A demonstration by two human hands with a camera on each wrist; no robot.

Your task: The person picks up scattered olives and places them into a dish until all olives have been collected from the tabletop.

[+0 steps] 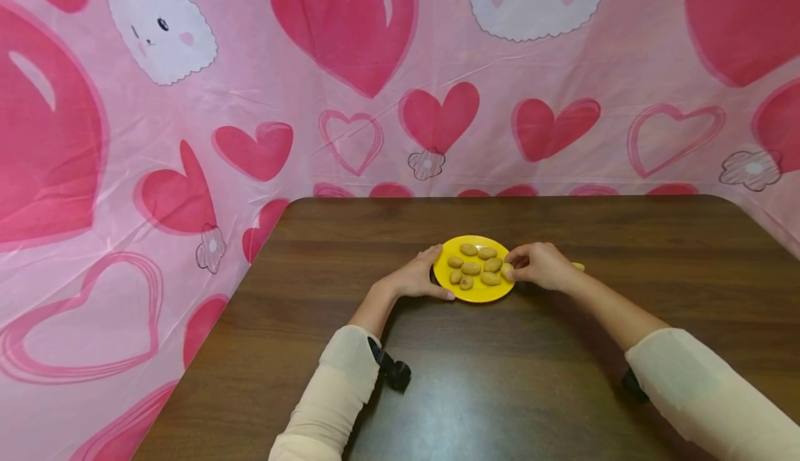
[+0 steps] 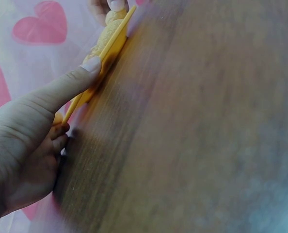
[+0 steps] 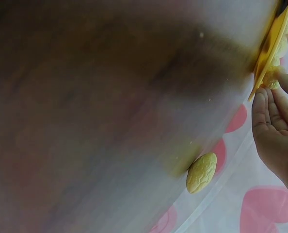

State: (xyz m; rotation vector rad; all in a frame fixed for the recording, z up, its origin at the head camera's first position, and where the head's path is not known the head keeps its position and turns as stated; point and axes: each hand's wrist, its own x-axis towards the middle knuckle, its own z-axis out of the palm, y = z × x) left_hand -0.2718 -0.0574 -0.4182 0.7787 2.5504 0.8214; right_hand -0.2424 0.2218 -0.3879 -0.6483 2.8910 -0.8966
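A round yellow plate (image 1: 481,297) lies on the brown table and bears several small, tan, potato-like ovals (image 1: 471,268) with wrinkled skin. My left hand (image 1: 415,277) holds the plate at its left side, fingers at the far rim and thumb (image 2: 78,77) along the near rim. At the right rim my right hand (image 1: 542,266) pinches one wrinkled oval (image 1: 507,271) between thumb and fingertips, over the plate's edge. Another such oval (image 3: 201,173) lies loose on the table, mostly hidden behind the right wrist in the head view.
The wooden table (image 1: 475,378) stretches around the plate on all sides. Behind it and to the left hangs a pink cloth (image 1: 387,44) with hearts and white animal faces. A black wrist camera (image 1: 395,372) sits on the left sleeve.
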